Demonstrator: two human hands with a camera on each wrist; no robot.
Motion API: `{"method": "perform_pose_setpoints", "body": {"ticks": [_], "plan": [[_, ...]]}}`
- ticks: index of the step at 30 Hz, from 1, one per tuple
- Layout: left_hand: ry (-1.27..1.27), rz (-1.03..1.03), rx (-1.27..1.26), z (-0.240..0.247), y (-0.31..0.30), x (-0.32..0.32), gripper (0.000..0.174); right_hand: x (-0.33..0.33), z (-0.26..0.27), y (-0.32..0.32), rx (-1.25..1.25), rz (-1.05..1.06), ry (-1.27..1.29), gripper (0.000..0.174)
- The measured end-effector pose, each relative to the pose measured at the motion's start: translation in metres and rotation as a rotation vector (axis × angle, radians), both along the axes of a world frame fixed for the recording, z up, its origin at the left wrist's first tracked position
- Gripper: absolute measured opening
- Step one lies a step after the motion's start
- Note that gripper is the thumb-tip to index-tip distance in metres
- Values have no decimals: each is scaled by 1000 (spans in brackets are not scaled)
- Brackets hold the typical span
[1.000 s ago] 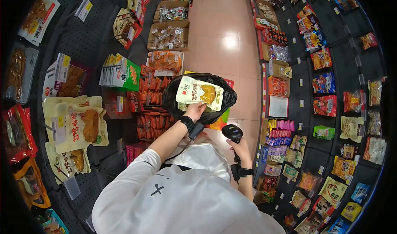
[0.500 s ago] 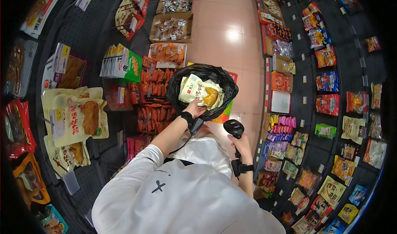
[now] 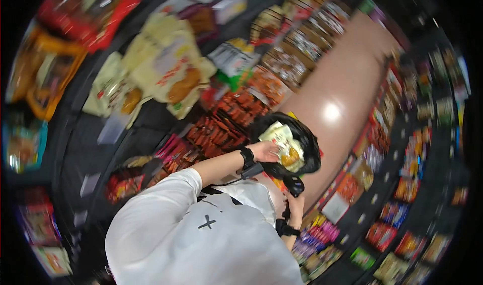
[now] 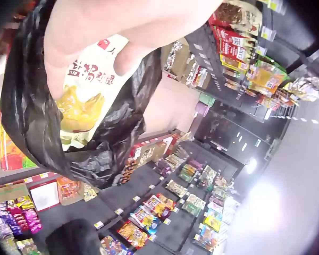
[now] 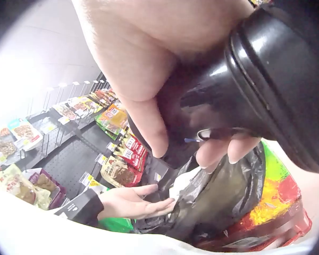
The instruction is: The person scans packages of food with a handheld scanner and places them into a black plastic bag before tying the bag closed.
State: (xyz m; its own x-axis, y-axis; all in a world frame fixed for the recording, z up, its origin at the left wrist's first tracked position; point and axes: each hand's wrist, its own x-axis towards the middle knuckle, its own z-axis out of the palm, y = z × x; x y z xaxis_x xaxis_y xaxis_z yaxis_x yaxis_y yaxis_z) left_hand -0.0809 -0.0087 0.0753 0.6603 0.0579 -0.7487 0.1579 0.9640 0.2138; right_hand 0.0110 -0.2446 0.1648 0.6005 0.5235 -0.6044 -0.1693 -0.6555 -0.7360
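Observation:
My left hand (image 3: 265, 151) is over the mouth of a black plastic bag (image 3: 310, 139), fingers straight beside a cream packet (image 3: 283, 134) of chicken leg with a golden picture and red lettering. This packet (image 4: 90, 111) sits inside the bag, partly covered by the hand in the left wrist view. From the right wrist view, the left hand (image 5: 130, 204) appears palm up with extended fingers. My right hand (image 3: 296, 207) grips a black handheld scanner (image 3: 293, 185) by its handle, close to the bag; the scanner (image 5: 276, 79) fills much of the right wrist view.
Cream packets (image 3: 171, 58) hang on the dark shelving to the left. Boxes of red snack packs (image 3: 216, 131) line the lower shelf behind the bag. The tiled aisle floor (image 3: 322, 93) runs ahead, with another snack shelf (image 3: 387, 184) on the right.
The head view has swung round, blurring the shelves. My left hand has let go of the packet, its fingers now straight, and the packet lies in the bag. The right hand keeps the scanner.

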Motion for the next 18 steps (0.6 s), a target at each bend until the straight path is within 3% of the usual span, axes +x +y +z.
{"method": "perform_pose_setpoints", "body": {"ticks": [1, 5, 7, 10, 12, 14, 15, 18], "plan": [[-65, 41, -77, 16, 6, -10, 41, 3, -6, 5, 17, 23, 42, 21], [-327, 162, -176, 103, 15, -72, 35, 2, 14, 48, -26, 208, -1, 24], [-296, 163, 112, 160, 6, -110, 35, 12, 3, 53, 157, 342, -150, 25], [-87, 205, 606, 209, 9, -176, 32, 19, -34, 79, 197, 398, -157, 25], [192, 343, 902, 226, 16, -213, 29, 0, 8, 106, 168, 441, -176, 25], [314, 663, 953, 241, 20, -250, 24, -4, 24, 114, 98, 511, -55, 25], [394, 887, 984, 232, 28, -268, 23, -10, 29, 123, 87, 565, -92, 33], [560, 1512, 1153, 225, 47, -299, 21, -24, 42, 136, 96, 612, -72, 32]]}}
